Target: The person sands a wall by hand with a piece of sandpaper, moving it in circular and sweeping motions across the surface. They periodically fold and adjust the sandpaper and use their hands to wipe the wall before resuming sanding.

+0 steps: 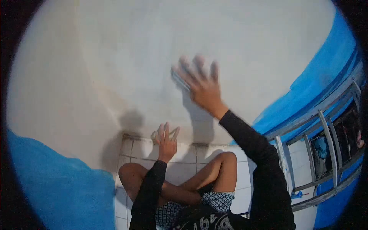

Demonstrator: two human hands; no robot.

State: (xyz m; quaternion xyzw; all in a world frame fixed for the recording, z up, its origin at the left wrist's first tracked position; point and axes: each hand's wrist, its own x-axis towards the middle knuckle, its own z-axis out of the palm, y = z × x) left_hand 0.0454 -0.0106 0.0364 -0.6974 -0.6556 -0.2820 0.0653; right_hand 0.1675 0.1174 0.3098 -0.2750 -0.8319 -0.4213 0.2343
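My right hand (205,86) is raised over the pale wall (249,50), its fingers spread and blurred by motion. A thin greyish edge (181,79) shows along the left side of that hand; I cannot make out what it is. Lower down, my left hand (167,142) is at the foot of the wall, fingers apart, just above the white floor tiles (184,170). Beside its fingertips on the left is a faint yellowish curved shape, too small to name. Both arms wear black sleeves.
Below are my crossed legs in patterned shorts (219,201). Blue paint (65,184) covers the wall at lower left, and more blue (318,74) is at upper right. A wooden ladder-like frame (329,147) stands at right, with a small blue item (297,195) near it.
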